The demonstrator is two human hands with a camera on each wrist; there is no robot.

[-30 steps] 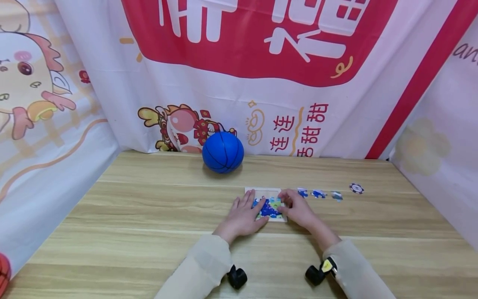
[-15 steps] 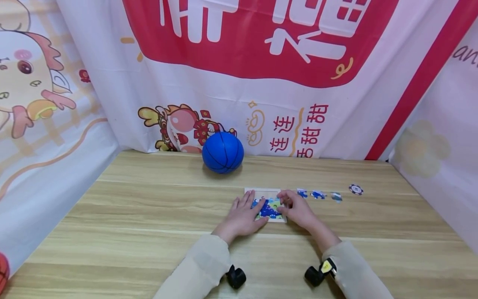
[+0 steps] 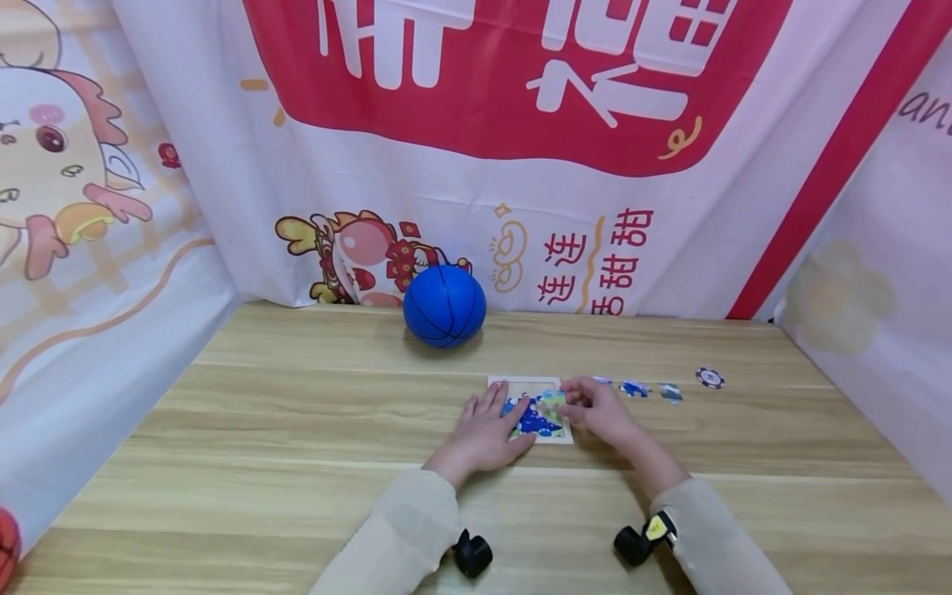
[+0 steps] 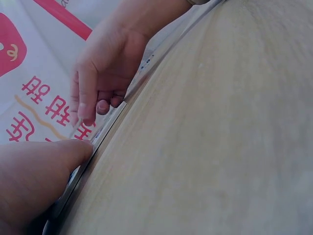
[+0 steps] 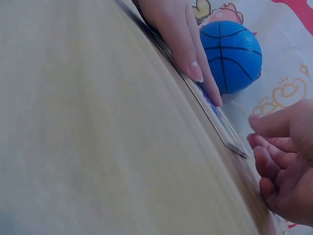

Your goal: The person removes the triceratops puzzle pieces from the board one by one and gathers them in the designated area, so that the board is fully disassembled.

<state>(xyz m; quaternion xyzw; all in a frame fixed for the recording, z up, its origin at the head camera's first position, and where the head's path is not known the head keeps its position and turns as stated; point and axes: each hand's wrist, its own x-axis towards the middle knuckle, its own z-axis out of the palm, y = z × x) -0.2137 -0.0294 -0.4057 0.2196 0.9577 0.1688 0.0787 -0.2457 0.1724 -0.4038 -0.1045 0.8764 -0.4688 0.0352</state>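
Observation:
A small jigsaw puzzle [image 3: 537, 423] with a blue and green picture lies in a pale frame [image 3: 554, 440] on the table. My left hand [image 3: 479, 434] rests on its left side, fingers spread and straight. At its right edge my right hand [image 3: 604, 416] pinches a thin puzzle piece [image 4: 77, 126] between thumb and fingertip, over the green part of the picture. In the right wrist view the left fingers lie flat on the frame, and the right hand's other fingers are curled. Several loose puzzle pieces [image 3: 635, 388] lie in a row beyond the right hand.
A blue ball [image 3: 445, 306] with black lines stands at the table's back edge, before a printed cloth. A round chip [image 3: 710, 378] ends the row of pieces on the right. Part of a red ball [image 3: 7, 545] shows at the far left.
My right hand has drawn slightly right and up with the puzzle piece, and now covers more of the nearest loose piece. The left hand stays in place.

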